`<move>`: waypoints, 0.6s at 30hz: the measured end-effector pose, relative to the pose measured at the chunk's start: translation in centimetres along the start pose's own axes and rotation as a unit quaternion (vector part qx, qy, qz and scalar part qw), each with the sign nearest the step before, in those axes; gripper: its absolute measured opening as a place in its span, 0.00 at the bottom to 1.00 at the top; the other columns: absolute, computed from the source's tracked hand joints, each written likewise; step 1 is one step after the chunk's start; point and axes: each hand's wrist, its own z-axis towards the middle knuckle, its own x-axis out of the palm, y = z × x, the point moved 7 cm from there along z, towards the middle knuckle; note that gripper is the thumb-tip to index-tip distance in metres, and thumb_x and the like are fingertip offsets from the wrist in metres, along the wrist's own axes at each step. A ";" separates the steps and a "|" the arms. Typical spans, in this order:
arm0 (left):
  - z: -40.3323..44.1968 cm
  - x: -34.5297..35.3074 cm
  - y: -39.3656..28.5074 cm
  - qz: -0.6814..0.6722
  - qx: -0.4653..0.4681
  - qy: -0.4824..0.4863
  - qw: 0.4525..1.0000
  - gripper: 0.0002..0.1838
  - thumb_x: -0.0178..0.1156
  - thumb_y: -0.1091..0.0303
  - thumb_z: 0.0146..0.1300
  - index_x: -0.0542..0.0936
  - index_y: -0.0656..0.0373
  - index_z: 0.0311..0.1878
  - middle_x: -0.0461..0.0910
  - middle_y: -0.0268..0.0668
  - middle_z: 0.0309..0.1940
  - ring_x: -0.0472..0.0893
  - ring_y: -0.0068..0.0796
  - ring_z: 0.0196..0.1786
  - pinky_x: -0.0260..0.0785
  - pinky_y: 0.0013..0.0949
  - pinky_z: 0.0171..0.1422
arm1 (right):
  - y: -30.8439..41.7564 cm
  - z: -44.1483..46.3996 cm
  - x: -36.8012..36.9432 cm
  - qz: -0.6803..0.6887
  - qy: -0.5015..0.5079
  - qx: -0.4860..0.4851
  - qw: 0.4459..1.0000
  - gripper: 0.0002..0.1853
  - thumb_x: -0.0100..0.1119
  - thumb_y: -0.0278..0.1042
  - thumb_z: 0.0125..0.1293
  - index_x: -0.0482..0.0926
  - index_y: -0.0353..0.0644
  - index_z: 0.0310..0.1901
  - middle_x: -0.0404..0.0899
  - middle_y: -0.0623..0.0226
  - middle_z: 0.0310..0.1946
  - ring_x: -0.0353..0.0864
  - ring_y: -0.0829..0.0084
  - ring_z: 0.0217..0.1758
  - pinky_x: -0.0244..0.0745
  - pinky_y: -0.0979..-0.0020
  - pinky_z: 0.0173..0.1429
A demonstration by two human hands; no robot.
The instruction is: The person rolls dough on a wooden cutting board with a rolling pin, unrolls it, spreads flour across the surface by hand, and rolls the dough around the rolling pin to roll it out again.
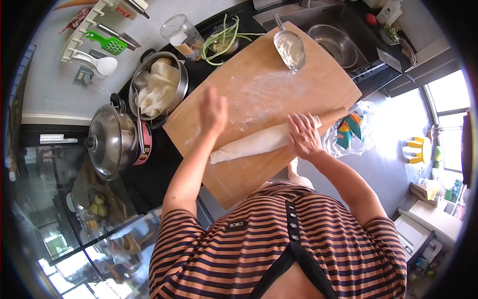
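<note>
Head view, scoop [290, 51] beyond dough [251, 142], lidded pot [107, 142]

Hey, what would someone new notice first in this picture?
Probably the large wooden board in the middle, with pale dough wrapped around a rolling pin under the right hand. A metal scoop of white powder lies near the board's far edge; a bright green utensil hangs at upper left.
</note>
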 end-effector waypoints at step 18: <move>-0.5 -2.1 4.7 0.116 -0.089 -0.152 0.978 0.13 0.47 0.60 0.66 0.76 0.57 0.34 0.77 0.43 0.34 0.75 0.46 0.41 0.67 0.46 0.47 | -5.1 12.8 -0.8 0.010 -0.159 0.068 0.985 0.19 0.54 0.48 0.62 0.72 0.38 0.44 0.72 0.57 0.43 0.69 0.56 0.49 0.62 0.54 0.56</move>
